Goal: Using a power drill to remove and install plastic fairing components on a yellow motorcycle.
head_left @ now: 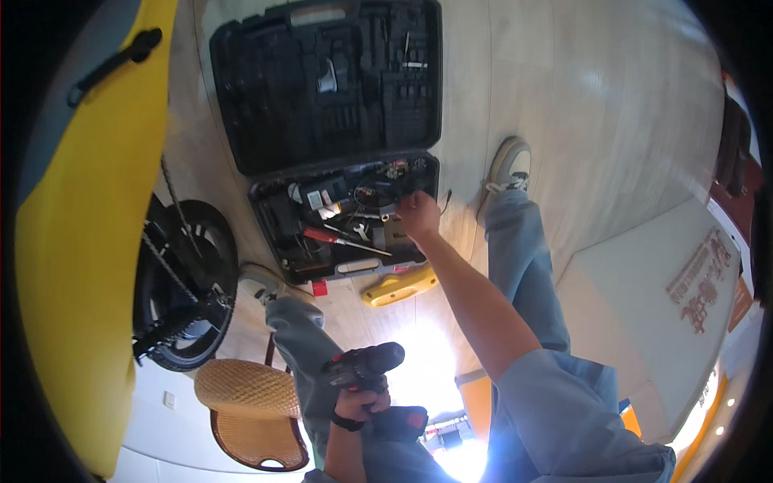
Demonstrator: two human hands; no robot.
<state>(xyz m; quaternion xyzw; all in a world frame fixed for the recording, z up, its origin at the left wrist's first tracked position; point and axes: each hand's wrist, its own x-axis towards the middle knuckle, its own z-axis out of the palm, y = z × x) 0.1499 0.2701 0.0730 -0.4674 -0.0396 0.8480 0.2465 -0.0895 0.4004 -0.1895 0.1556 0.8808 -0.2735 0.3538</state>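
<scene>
My left hand [361, 402], with a dark band at the wrist, is wrapped round the grip of a black and red cordless drill [366, 365] held above my left thigh. My right hand [419, 216] reaches over the right side of an open black tool case [262, 197]. Its fingers are curled, and whatever they pinch is hidden from view. Close by in the case lie a screwdriver [320, 234] with a red handle, a small open-ended wrench [361, 231] and a coil of black cable [372, 196]. A thin dark cord [447, 203] sticks out beside the hand.
The case's lid [282, 105] lies folded back on the floor, holding a few loose parts. A yellow plastic tool [400, 287] and a small red piece [320, 287] sit before the case. To the left stand a wheel [225, 266] and a yellow panel [88, 241]; a wicker chair [250, 394] is nearer.
</scene>
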